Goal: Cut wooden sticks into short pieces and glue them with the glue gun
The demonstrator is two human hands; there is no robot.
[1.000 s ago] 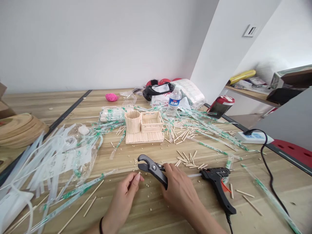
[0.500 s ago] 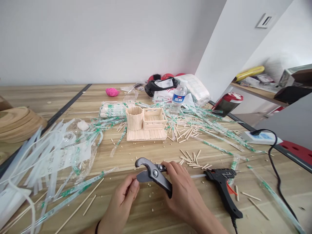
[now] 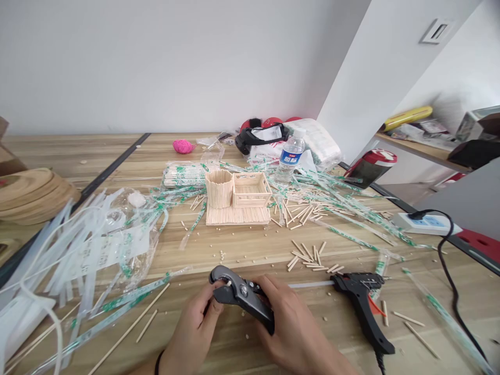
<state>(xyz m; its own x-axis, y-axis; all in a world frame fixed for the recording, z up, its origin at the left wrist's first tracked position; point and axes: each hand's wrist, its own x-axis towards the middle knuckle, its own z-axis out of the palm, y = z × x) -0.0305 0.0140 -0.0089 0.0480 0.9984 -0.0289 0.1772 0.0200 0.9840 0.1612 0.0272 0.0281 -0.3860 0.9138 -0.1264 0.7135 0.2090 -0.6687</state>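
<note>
My right hand (image 3: 294, 325) is wrapped round the handles of dark grey pruning shears (image 3: 255, 308), whose jaws point left. The hooked jaw and the blade have come close together, with the pale end of a wooden stick (image 3: 228, 284) between them. My left hand (image 3: 192, 324) pinches this stick just by the jaws; most of it is hidden by the fingers. Beyond both hands stands a stick-built model: a round cup (image 3: 219, 190) and a small crate (image 3: 252, 190) on a flat base (image 3: 238, 215).
Right of my right hand lies a black glue gun (image 3: 361, 307) with a glue stick in its back. Cut stick pieces (image 3: 308, 255) lie behind it. Plastic wrappers (image 3: 135, 299) and clear glue sticks (image 3: 84, 250) cover the left. A water bottle (image 3: 289, 156) and power strip (image 3: 425, 223) stand farther off.
The shears' jaws have drawn together on the stick, and their head has shifted slightly left and down. My right hand has squeezed the handles closer. The view has moved a little.
</note>
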